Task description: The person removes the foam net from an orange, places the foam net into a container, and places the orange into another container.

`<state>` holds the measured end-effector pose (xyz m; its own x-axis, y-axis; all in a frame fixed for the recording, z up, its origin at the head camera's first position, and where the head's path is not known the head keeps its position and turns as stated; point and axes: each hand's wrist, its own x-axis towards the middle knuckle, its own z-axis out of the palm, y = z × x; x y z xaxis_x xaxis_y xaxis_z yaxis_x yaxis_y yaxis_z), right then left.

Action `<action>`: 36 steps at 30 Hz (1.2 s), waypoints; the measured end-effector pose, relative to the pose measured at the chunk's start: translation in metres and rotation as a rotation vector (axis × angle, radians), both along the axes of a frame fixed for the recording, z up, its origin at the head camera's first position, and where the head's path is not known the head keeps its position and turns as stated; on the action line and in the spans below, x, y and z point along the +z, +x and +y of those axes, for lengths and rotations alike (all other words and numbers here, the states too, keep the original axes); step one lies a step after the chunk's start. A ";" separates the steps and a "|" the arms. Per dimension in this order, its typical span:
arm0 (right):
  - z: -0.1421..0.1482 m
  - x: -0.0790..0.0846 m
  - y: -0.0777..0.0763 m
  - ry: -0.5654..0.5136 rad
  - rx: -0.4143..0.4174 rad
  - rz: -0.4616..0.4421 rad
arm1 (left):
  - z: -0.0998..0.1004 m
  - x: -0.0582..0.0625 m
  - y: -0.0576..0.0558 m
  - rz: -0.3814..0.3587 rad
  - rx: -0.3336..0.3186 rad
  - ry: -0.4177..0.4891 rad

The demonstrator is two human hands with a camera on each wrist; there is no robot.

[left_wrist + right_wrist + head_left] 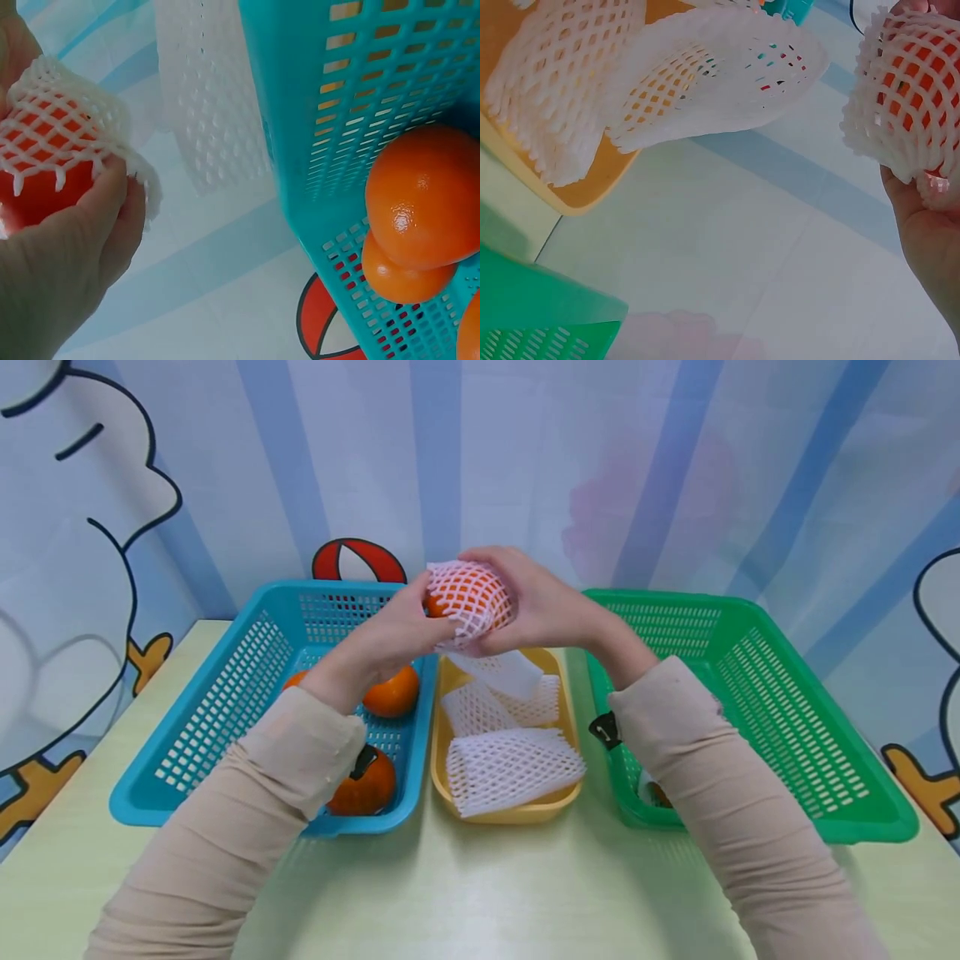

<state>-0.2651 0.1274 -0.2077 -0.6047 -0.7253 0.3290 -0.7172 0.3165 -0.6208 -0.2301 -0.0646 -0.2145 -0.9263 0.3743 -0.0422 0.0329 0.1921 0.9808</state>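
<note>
In the head view, both hands are raised over the middle container with a round, glossy orange fruit point(435, 607) between them. A white foam net sleeve point(483, 587) covers most of it. My left hand point(390, 631) grips the fruit's left side, and bare orange skin shows below the net's ragged edge in the left wrist view. From the right, my right hand point(543, 606) wraps round the netted side, thumb below; the right wrist view has this hand point(930, 251) under the net. Part of the fruit is hidden by fingers.
At left, a blue basket point(217, 727) contains several orange fruits point(392, 692). A yellow tray point(517, 816) in the middle bears several foam nets point(517, 768), one sticking up. The green basket point(810, 718) at right has a partly hidden netted fruit near its front, behind the right sleeve.
</note>
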 end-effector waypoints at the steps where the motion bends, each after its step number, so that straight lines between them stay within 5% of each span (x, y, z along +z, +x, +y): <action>1: 0.000 0.000 0.000 -0.001 0.000 -0.001 | 0.000 0.000 0.000 0.004 0.009 0.000; 15: 0.014 -0.003 0.001 0.002 -0.066 0.034 | -0.008 -0.004 -0.003 -0.040 0.113 -0.029; 36: 0.015 -0.003 0.004 -0.078 -0.088 0.019 | -0.032 -0.006 0.001 -0.091 0.071 -0.022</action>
